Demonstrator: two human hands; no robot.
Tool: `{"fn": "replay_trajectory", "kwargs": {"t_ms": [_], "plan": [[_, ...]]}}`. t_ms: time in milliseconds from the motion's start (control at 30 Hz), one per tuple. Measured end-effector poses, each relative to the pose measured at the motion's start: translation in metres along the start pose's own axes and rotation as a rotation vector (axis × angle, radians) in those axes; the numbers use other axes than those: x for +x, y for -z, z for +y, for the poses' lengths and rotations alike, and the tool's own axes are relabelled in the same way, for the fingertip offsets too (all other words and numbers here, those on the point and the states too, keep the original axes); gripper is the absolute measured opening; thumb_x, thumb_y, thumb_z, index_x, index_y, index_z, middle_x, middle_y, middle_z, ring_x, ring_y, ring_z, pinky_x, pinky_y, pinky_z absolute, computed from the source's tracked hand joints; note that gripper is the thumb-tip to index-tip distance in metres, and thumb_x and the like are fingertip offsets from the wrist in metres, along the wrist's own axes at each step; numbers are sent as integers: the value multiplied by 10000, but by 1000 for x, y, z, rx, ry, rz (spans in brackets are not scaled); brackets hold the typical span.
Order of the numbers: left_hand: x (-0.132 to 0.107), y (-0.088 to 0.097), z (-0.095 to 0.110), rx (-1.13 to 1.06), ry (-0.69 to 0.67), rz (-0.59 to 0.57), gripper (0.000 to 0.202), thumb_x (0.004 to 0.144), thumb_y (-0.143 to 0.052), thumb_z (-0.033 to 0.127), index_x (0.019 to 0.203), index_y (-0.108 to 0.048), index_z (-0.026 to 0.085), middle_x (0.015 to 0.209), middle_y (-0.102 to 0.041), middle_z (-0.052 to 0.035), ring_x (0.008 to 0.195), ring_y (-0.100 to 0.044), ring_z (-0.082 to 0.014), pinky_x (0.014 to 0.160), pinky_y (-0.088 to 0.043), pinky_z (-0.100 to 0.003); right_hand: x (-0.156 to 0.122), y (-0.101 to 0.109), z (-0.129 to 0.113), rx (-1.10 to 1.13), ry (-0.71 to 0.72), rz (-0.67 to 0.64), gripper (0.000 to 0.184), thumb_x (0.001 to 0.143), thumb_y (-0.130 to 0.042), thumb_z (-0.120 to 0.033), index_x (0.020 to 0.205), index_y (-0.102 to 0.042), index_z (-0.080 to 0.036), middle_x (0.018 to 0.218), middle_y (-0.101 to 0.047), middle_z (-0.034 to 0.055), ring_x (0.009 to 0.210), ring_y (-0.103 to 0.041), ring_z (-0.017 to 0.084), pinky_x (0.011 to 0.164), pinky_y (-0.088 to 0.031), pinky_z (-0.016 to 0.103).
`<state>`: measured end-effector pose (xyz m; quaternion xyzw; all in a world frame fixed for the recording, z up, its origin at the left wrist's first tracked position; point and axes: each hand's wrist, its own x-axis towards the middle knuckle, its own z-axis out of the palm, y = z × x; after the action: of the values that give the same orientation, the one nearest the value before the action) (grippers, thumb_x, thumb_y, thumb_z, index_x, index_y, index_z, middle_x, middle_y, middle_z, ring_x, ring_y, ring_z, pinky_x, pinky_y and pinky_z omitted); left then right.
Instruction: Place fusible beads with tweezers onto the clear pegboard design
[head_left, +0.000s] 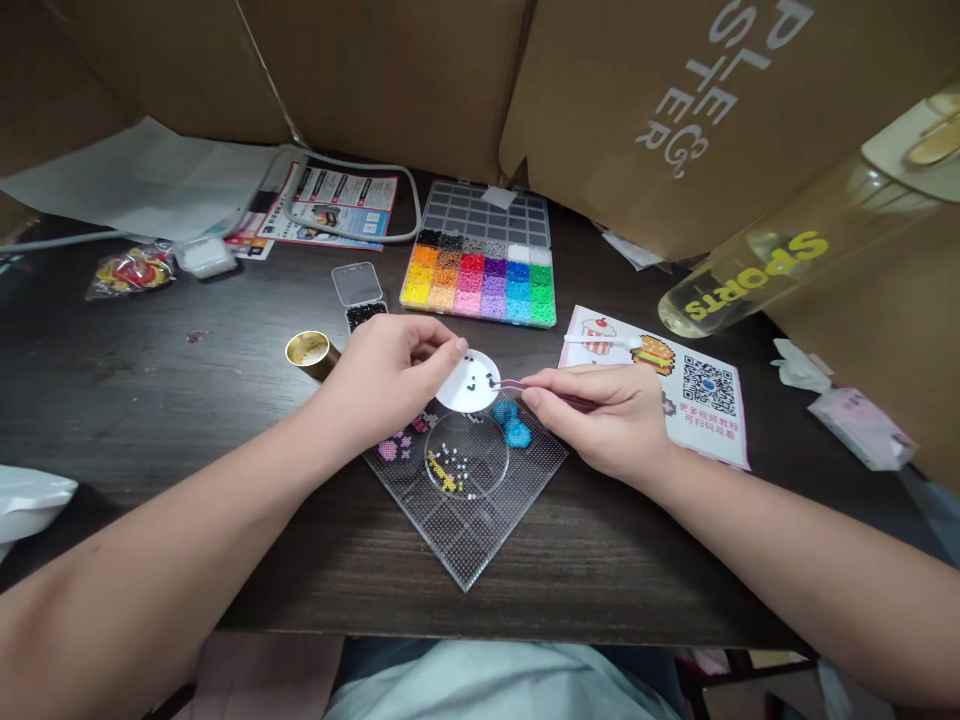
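My left hand (401, 375) is closed on the rim of a small white round dish (457, 392), thumb on top. A few tiny black beads (471, 384) lie on the dish. Thin metal tweezers (511, 386) are pinched in my right hand (611, 410); their tips reach a black bead at the dish's right side. Below my hands lies a clear pegboard (465, 550), turned cornerwise, with pink and blue bead shapes on it. A clear round dish (504, 470) rests over the board, with white and yellow beads (448, 472) showing within its outline.
A compartment box of coloured beads (480, 280) stands open behind. Left of it are a small open case of black beads (366, 312) and a gold cup (309, 350). A pattern sheet (712, 440) lies right; a large clear bottle (750, 270) intrudes there. Cardboard walls (390, 80) enclose the table.
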<state>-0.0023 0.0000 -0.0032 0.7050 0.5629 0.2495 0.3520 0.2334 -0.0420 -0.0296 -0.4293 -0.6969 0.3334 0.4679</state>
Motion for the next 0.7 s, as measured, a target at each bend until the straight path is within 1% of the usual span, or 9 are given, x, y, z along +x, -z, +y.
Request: {"fn": "replay_trajectory", "kwargs": {"t_ms": [167, 333, 467, 567, 700], "plan": [[0, -1, -3, -73, 34, -38, 318, 960, -654, 485, 867, -802, 220, 736, -792, -1, 655, -664, -166, 598, -438, -300, 1, 1, 2, 26, -43, -23, 134, 877, -796, -166, 944, -906, -200, 670, -785, 26, 504, -655, 112, 453, -526, 202], [0, -1, -3, -91, 38, -61, 332, 959, -642, 489, 867, -792, 207, 764, -796, -24, 668, -667, -175, 590, -445, -291, 2, 3, 0, 36, -59, -24, 134, 865, -800, -152, 938, -905, -195, 639, -765, 17, 501, -641, 100, 469, -537, 185], [-1, 1, -1, -54, 31, -29, 338, 956, -636, 495, 861, -788, 209, 750, -787, -25, 673, -659, -179, 596, -441, -297, 1, 5, 1, -11, -87, -35, 136, 869, -795, -176, 940, -907, -206, 616, -742, 12, 487, -617, 106, 449, -521, 197], [-1, 3, -1, -9, 17, 1, 331, 956, -625, 484, 857, -783, 211, 739, -781, -22, 672, -663, -182, 608, -439, -303, 1, 6, 0, -38, -120, -17, 129, 860, -797, -198, 923, -909, -214, 601, -727, 12, 474, -597, 114, 427, -499, 214], [-1, 4, 0, 2, 3, 31, 293, 954, -631, 445, 865, -790, 216, 773, -797, -20, 706, -691, -186, 655, -461, -305, 3, 7, 1, -53, -115, -12, 141, 862, -782, -176, 911, -908, -215, 579, -717, 4, 458, -585, 113, 415, -486, 217]]}}
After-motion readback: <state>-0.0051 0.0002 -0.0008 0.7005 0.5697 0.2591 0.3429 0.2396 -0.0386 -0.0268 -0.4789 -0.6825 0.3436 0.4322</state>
